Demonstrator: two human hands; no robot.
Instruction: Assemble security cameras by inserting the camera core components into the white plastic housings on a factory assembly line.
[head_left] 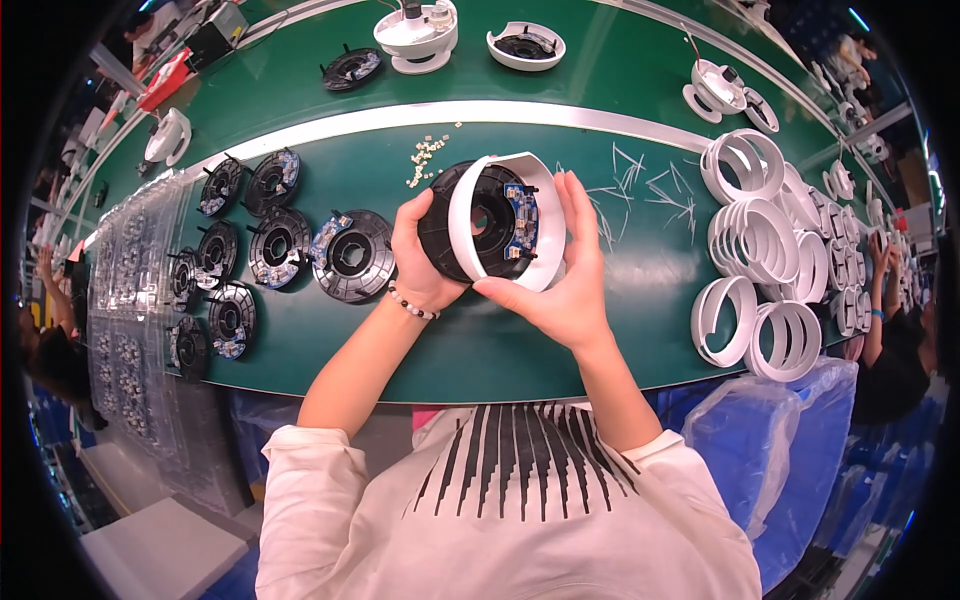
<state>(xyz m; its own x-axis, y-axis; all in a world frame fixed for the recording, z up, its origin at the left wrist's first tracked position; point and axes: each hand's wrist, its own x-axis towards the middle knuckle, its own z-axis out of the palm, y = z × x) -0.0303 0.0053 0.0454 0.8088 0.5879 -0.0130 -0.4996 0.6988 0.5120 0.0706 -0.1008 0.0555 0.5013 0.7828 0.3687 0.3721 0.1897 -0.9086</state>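
Over the middle of the green table (470, 350), both my hands hold up one pair of parts. My left hand (420, 255), a beaded bracelet at its wrist, is closed round the left edge of a black round plastic base (440, 235). A blue circuit board (521, 215) shows on that base. My right hand (572, 285) grips the right side of a white plastic ring (461, 225), thumb at its lower edge. The ring stands tilted around part of the base; whether the two are locked together I cannot tell.
Several black bases with circuit boards (352, 255) lie left, beside clear plastic trays (130, 300). White rings (745, 240) are grouped at right. Small pale connectors (428, 155) and thin white strips (675, 190) lie scattered beyond my hands. White assemblies (415, 45) stand past the pale rail (500, 112).
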